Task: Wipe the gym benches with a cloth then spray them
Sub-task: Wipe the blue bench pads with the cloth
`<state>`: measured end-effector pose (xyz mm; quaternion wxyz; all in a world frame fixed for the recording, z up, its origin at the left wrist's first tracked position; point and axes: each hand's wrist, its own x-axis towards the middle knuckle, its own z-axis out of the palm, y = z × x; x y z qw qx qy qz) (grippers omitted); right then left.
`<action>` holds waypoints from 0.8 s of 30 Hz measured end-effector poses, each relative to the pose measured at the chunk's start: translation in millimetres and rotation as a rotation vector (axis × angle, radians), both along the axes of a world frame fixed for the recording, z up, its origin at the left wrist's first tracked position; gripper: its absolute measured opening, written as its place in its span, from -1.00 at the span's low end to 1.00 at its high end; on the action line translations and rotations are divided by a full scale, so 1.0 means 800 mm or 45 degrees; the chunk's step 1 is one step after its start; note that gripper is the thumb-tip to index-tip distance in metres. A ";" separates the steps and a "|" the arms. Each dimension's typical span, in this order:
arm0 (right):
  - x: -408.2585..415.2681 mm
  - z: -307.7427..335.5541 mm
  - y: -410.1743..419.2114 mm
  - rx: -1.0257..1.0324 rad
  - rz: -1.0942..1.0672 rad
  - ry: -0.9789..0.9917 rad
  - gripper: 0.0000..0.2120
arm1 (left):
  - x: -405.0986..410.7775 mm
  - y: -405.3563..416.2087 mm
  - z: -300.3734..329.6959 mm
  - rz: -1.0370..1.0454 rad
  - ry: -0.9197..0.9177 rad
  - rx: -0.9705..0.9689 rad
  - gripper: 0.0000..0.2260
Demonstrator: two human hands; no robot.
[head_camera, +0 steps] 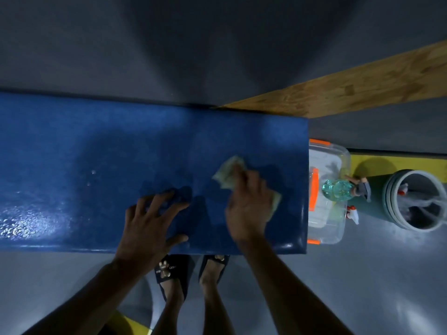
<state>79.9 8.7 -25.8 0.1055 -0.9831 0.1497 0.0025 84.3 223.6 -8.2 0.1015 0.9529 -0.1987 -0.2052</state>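
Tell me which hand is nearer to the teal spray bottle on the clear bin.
Right. The right hand holds the cloth on the blue bench near its end, beside the spray bottle. The left hand presses flat on the bench, farther from it.

- Desk [96,165] spans left and centre of the frame.
- Cloth [229,175] on desk, right of centre, under right hand [249,204].
- Left hand [150,221] flat on desk, left of cloth.
- Lidded box [326,228] on floor at desk's right end; spray bottle [338,189] lying on it.
- Bucket [416,201] at right edge, beyond box.
- Plank [362,83] at upper right, behind desk.
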 end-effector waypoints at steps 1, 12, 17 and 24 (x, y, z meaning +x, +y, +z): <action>-0.008 0.004 0.018 0.024 0.170 0.011 -0.42 | 0.007 0.000 0.001 0.006 -0.025 -0.012 -0.27; 0.028 -0.008 -0.173 0.099 -0.268 -0.039 -0.50 | 0.065 -0.015 -0.006 -0.003 -0.076 0.094 -0.03; 0.095 -0.010 -0.073 0.294 -0.821 -0.210 -0.55 | 0.065 -0.021 -0.003 0.020 -0.050 0.132 -0.05; 0.111 0.006 -0.027 0.078 0.717 -0.032 -0.48 | 0.071 -0.018 -0.003 0.000 -0.045 0.158 -0.03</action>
